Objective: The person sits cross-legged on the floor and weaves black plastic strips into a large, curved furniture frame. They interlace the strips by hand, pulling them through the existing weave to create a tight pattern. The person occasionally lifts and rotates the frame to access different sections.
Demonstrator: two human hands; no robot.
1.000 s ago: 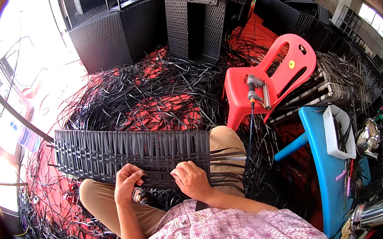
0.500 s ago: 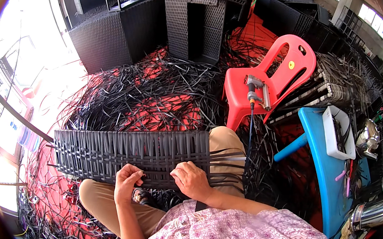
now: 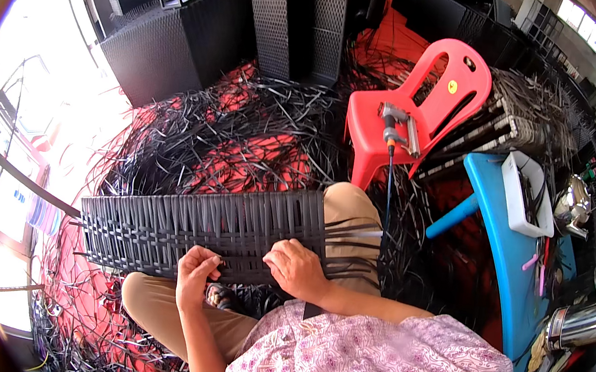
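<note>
A black woven panel [image 3: 151,231] of flat plastic strips lies across my lap, tilted, its upper part in upright ribs and its lower part cross-woven. My left hand [image 3: 196,272] is closed at the panel's lower edge, thumb and forefinger pinching a short bit of black strip. To its right, my right hand [image 3: 297,269] rests against the weave with fingers curled together; what their tips pinch is hidden. Loose black strip ends [image 3: 353,231] stick out from the panel's right side over my right knee.
A red plastic chair [image 3: 440,92] ahead bears an air nail gun [image 3: 399,128] with a hose. At right, a blue stool [image 3: 493,202] holds a white tray [image 3: 527,227]; a steel flask [image 3: 586,325] is beside it. Black strips [image 3: 168,151] litter the red floor. Woven furniture [image 3: 154,57] stands behind.
The view has tipped slightly, so the chair and furniture sit higher in it. Both hands stay at nearly the same places on the panel, with small finger movements.
</note>
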